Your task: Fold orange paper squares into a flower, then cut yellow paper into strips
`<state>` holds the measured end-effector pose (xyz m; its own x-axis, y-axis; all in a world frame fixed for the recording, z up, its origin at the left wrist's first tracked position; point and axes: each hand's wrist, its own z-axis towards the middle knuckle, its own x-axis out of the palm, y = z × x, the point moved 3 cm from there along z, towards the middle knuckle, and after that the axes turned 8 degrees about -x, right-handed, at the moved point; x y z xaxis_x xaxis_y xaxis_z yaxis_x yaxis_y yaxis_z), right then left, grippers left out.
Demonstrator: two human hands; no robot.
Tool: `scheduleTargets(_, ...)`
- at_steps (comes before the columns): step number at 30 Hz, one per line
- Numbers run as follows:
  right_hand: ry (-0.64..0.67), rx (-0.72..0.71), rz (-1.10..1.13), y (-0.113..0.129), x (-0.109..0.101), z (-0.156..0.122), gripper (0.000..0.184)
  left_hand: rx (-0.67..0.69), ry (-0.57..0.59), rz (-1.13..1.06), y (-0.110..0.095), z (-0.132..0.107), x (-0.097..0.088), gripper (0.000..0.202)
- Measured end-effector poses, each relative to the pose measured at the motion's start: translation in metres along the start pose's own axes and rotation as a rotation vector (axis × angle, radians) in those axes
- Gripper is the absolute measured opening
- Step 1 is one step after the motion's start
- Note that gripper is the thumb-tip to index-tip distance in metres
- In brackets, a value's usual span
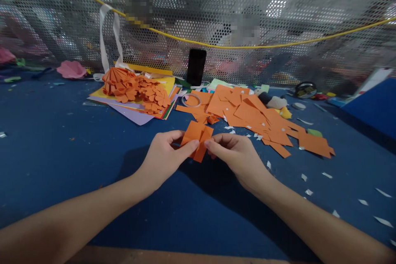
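Note:
Between my two hands, just above the blue tabletop, is a small piece of orange paper (194,132) with fold lines and a narrow flap on its right side. My left hand (163,154) pinches its left edge, thumb on top. My right hand (236,154) grips the right edge with the thumb on the flap; its other fingers curl behind, partly hidden. Beyond the hands lies a spread pile of orange paper pieces (250,111). A roll of clear tape (191,100) rests at the pile's left end.
Orange paper flowers (154,97) sit on stacked coloured sheets (136,118) at the back left. A dark phone (196,67) leans on the perforated metal screen (173,24), crossed by a yellow cord (185,40). White scraps (308,192) litter the right. A blue box-like object (374,105) stands far right.

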<state>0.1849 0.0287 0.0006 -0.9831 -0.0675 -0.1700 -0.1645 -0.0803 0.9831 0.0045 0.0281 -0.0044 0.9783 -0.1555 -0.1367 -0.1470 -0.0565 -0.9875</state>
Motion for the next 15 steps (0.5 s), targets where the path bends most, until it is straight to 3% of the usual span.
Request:
scheduleTargets(10, 0.013, -0.007, 0.06, 0.0013, 0.0011, 0.0015, 0.026, -0.126, 0.055, -0.102, 0.0017, 0.0018, 0.0026, 0.031)
scheduleTargets(15, 0.078, 0.047, 0.199, -0.0002, 0.0047, 0.0001, 0.024, -0.12, 0.015, -0.147, 0.0038, 0.0017, 0.0008, 0.032)
